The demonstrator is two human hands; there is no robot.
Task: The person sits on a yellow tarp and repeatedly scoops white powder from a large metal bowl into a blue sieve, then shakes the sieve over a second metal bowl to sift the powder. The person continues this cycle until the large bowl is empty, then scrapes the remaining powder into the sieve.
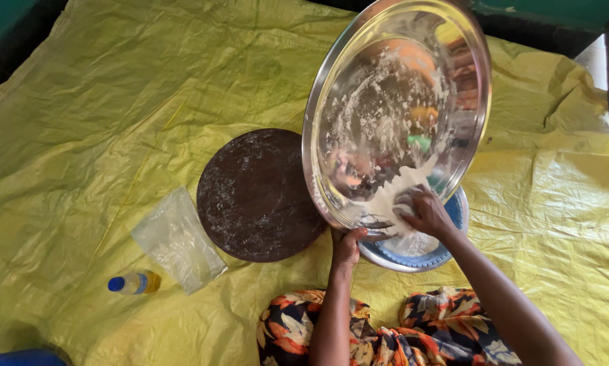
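On a crumpled yellow plastic sheet (80,135) spread over the floor, a person sits with a flowered cloth (386,332) over the knees and works with a large shiny metal basin (396,112). The basin is tilted steeply up on its near edge, its hollow facing the camera, streaked and dusted inside with white flour. The left hand (347,245) grips the basin's lower rim from beneath, thumb over the lip, fingers curled tight behind it. The right hand (423,211) is inside the basin at its lowest part, fingers bent and pressed against the metal where a pale heap of flour (392,193) has gathered; whether it is clenched on any flour I cannot tell. Directly under the tilted rim, and partly hidden by it and by the right hand, sits a smaller bowl with a blue inside (413,251), holding some of the same white flour. Just left of the basin, touching or nearly touching its rim, a round dark brown board (253,196) lies flat on the sheet, speckled with flour. Further left lies a clear, crinkled plastic bag (175,240), and near its corner a small bottle with a blue cap (133,282) and yellowish contents rests on its side.
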